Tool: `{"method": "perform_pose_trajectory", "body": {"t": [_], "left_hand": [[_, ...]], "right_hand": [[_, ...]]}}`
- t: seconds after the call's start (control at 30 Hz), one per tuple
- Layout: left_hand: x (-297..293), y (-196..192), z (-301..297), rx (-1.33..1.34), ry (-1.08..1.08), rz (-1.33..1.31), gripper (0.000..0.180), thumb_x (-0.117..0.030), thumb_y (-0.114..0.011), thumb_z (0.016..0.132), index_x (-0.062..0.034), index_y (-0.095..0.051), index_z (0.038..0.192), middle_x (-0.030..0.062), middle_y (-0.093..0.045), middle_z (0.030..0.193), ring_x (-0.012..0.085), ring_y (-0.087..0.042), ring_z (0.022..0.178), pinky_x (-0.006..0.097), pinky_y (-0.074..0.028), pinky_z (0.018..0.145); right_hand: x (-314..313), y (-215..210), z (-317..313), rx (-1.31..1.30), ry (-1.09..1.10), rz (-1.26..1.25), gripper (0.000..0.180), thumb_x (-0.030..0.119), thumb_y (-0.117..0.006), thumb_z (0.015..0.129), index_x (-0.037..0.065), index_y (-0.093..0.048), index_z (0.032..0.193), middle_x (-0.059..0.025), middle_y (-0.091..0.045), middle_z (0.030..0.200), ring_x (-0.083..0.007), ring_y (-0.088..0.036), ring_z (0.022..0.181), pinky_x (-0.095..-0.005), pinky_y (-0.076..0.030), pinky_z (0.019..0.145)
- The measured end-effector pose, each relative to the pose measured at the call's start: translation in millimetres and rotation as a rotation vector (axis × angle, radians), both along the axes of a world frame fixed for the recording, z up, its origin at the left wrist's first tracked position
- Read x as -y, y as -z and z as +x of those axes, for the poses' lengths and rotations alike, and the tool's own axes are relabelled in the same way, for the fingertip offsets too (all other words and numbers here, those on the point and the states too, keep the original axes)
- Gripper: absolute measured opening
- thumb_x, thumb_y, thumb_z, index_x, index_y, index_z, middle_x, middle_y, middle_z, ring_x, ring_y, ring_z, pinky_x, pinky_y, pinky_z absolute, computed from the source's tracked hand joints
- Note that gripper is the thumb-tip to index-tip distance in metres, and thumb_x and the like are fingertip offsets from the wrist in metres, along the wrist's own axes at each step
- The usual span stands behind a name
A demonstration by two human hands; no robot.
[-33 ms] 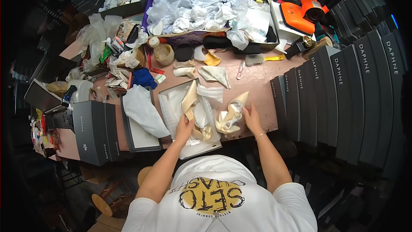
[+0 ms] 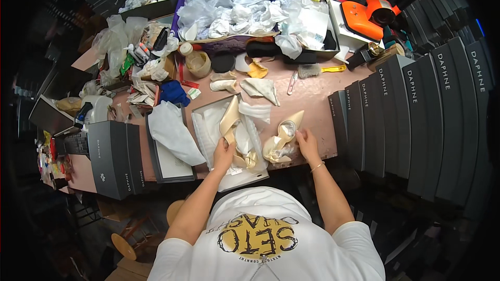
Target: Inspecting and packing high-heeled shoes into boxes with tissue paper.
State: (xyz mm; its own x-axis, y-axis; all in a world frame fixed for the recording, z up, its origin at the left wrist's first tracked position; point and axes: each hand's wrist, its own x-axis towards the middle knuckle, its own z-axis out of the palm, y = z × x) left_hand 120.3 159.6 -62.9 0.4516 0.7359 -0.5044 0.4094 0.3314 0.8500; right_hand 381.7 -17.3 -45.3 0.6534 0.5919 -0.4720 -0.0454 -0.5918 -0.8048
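My left hand (image 2: 225, 155) grips the side of a cream pointed-toe shoe (image 2: 229, 122), which lies toe away from me in an open shoe box (image 2: 255, 179) lined with white tissue. Just right of the box, a matching cream pointed shoe (image 2: 294, 119) is over the table, toe pointing away and slightly right. Clear or whitish stuffing shows inside it. My right hand (image 2: 308, 147) has its fingers bent against that shoe's right side; the fingertips are partly hidden.
Grey shoe boxes (image 2: 411, 119) stand in a row on the right. Another open box (image 2: 174, 169) with white tissue lies left. Behind are folded cloths (image 2: 260, 89), a yellow-handled brush (image 2: 312, 71), a glue jar (image 2: 198, 65), crumpled paper (image 2: 234, 10) and an orange device (image 2: 364, 18).
The right-hand shoe has turned slightly, so its opening and inner stuffing look different, and its toe sits a little farther right. My right hand has shifted slightly; my left stays put.
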Motion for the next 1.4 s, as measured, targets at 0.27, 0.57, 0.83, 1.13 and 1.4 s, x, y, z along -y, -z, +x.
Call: {"method": "perform_pose_trajectory", "body": {"t": [0.27,0.57,0.83,1.13,1.4], "left_hand": [[10,-62,-9,0.317,-0.269,-0.185,0.034,-0.02,-0.049,0.097,0.0034,-0.051,0.122,0.0069,-0.063,0.104,0.013,-0.062,0.085,0.025,-0.048,0.076],[12,-174,-28,0.689,-0.085,-0.352,0.038,-0.024,-0.045,0.099,-0.0008,-0.046,0.13,0.0035,-0.059,0.107,0.0081,-0.057,0.091,0.024,-0.048,0.079],[31,-176,-49,0.643,-0.078,-0.306,0.037,-0.021,-0.042,0.1,0.0021,-0.047,0.128,0.0061,-0.059,0.114,0.0106,-0.056,0.1,0.025,-0.046,0.086],[37,-182,-71,0.582,-0.157,-0.313,0.058,-0.016,-0.035,0.093,-0.0012,-0.017,0.147,0.0217,-0.052,0.127,0.0229,-0.056,0.113,0.031,-0.046,0.093],[39,-222,-87,0.895,-0.109,-0.649,0.052,-0.017,-0.034,0.096,-0.0028,-0.027,0.145,0.0155,-0.053,0.126,0.0185,-0.055,0.113,0.032,-0.043,0.098]], "right_hand": [[-10,5,-70,-0.84,0.445,0.437,0.031,0.022,-0.059,0.092,-0.001,-0.057,0.113,-0.0094,-0.065,0.1,-0.017,-0.064,0.085,-0.0308,-0.053,0.076],[-8,-174,-83,-0.461,-0.214,0.415,0.029,0.007,-0.06,0.09,-0.003,-0.056,0.116,-0.0049,-0.064,0.1,-0.0078,-0.058,0.089,-0.0222,-0.048,0.077],[-20,-171,-135,-0.403,-0.285,0.384,0.032,0.016,-0.055,0.095,-0.002,-0.053,0.121,-0.0014,-0.06,0.096,-0.0045,-0.052,0.084,-0.021,-0.044,0.073],[-24,-177,-147,-0.369,-0.183,0.533,0.056,0.005,-0.051,0.094,0.002,-0.027,0.145,-0.0072,-0.059,0.107,-0.0084,-0.053,0.091,-0.0211,-0.043,0.08],[-17,-193,-127,-0.916,-0.295,0.584,0.055,0.026,-0.043,0.087,-0.012,-0.048,0.127,-0.0187,-0.057,0.122,-0.0229,-0.057,0.109,-0.0336,-0.044,0.095]]}}
